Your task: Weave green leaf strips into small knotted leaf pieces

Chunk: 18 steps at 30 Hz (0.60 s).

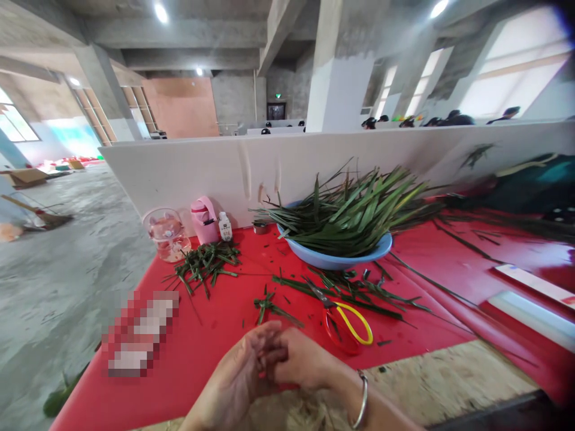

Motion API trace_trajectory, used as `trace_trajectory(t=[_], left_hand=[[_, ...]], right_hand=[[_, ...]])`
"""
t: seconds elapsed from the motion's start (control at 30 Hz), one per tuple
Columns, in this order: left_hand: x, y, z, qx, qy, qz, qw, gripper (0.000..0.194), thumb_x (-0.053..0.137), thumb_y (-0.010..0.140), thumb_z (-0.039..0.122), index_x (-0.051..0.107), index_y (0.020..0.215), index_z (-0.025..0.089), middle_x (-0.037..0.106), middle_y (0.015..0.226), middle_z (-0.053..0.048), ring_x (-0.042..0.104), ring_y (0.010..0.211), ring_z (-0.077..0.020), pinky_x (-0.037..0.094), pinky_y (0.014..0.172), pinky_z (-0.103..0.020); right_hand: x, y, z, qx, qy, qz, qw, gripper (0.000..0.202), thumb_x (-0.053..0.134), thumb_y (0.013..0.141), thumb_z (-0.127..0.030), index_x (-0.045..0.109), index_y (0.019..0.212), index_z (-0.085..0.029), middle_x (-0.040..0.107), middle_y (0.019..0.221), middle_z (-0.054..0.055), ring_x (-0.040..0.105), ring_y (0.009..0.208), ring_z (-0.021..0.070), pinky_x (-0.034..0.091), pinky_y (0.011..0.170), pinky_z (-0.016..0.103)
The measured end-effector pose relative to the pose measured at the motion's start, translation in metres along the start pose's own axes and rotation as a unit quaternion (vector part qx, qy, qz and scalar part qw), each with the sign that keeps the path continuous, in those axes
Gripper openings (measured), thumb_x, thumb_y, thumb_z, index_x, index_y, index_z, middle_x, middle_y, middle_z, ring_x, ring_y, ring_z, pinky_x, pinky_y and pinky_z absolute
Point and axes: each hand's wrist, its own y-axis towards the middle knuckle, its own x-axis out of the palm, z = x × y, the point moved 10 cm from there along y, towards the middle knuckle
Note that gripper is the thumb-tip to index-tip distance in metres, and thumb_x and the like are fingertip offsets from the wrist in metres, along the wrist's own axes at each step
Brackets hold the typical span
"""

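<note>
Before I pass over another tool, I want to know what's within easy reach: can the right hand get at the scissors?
Probably yes: the scissors lie just beyond the right hand, handles towards it, nothing covering them.

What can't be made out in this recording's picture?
All in the head view:
- Whatever is between left hand and right hand: hidden by fingers.
- Whatever lies under the pixelated patch: masked.
- Blue basin's inside: under leaves.
- Small bottle's print: too small.
- People beyond: behind the partition.
</note>
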Motion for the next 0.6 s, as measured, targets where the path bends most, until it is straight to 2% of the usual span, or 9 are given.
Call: trace_trajectory(t=[0.07,0.1,0.17,0.23,0.3,0.4,0.5,0.6], left_hand=[[-0.028,-0.013,0.007,0.026,0.022,0.085,0.996,0.036,0.057,0.078,0.036,0.060,0.109,0.018,0.053,0.124,-0.013,0.050,0.109,-0.0267,0.039,0.092,-0.040],[-0.045,-0.020,0.009,0.039,0.020,0.135,0.990,0.032,0.060,0.077,0.035,0.063,0.104,0.018,0.056,0.119,-0.011,0.053,0.105,-0.0252,0.041,0.090,-0.038],[-0.071,-0.031,0.005,0.056,-0.004,0.212,0.976,0.028,0.063,0.074,0.034,0.065,0.097,0.018,0.062,0.110,-0.009,0.058,0.097,-0.0231,0.045,0.085,-0.036],[-0.084,-0.034,-0.011,0.049,-0.034,0.253,0.966,0.025,0.065,0.072,0.031,0.065,0.092,0.016,0.066,0.100,-0.009,0.062,0.088,-0.0225,0.048,0.081,-0.037],[-0.086,-0.031,-0.032,0.028,-0.057,0.275,0.959,0.021,0.066,0.071,0.027,0.065,0.088,0.014,0.068,0.091,-0.010,0.064,0.078,-0.0213,0.050,0.075,-0.037],[-0.075,-0.017,-0.054,0.020,-0.071,0.276,0.958,0.023,0.068,0.069,0.022,0.065,0.090,0.012,0.068,0.089,-0.013,0.065,0.076,-0.0214,0.050,0.074,-0.037],[-0.071,0.002,-0.051,0.053,-0.058,0.282,0.956,0.030,0.071,0.067,0.020,0.065,0.095,0.012,0.068,0.093,-0.012,0.064,0.083,-0.0188,0.049,0.079,-0.031],[-0.074,0.023,-0.031,0.115,-0.018,0.270,0.956,0.037,0.073,0.065,0.028,0.065,0.099,0.016,0.068,0.094,-0.007,0.063,0.084,-0.0165,0.047,0.078,-0.027]], right_hand=[[-0.021,-0.001,0.000,-0.022,-0.068,0.046,0.996,0.049,0.065,0.064,-0.023,0.056,0.112,-0.018,0.066,0.086,0.003,0.060,0.071,0.0145,0.044,0.061,0.022],[-0.039,-0.001,0.000,-0.034,-0.120,0.104,0.987,0.047,0.063,0.069,-0.027,0.055,0.114,-0.017,0.066,0.088,0.005,0.060,0.074,0.0157,0.045,0.065,0.024],[-0.076,-0.002,-0.005,-0.047,-0.264,0.237,0.934,0.039,0.057,0.075,-0.032,0.059,0.110,-0.015,0.064,0.097,0.010,0.059,0.085,0.0201,0.044,0.074,0.029],[-0.094,0.003,-0.008,-0.044,-0.377,0.298,0.876,0.032,0.058,0.075,-0.032,0.063,0.101,-0.014,0.061,0.103,0.014,0.057,0.094,0.0246,0.042,0.079,0.032],[-0.096,0.014,-0.005,-0.035,-0.424,0.303,0.853,0.020,0.058,0.074,-0.027,0.067,0.087,-0.015,0.064,0.095,0.012,0.059,0.087,0.0239,0.043,0.074,0.031],[-0.088,0.020,-0.003,-0.045,-0.374,0.326,0.867,0.008,0.057,0.073,-0.021,0.064,0.070,-0.018,0.065,0.074,0.005,0.059,0.068,0.0174,0.042,0.062,0.025],[-0.075,0.005,-0.008,-0.086,-0.252,0.381,0.886,0.011,0.060,0.073,-0.027,0.060,0.066,-0.018,0.063,0.065,0.002,0.056,0.059,0.0146,0.042,0.057,0.023],[-0.061,-0.012,-0.013,-0.110,-0.161,0.412,0.890,0.017,0.061,0.072,-0.032,0.057,0.065,-0.017,0.059,0.059,0.001,0.053,0.054,0.0137,0.041,0.051,0.022]])
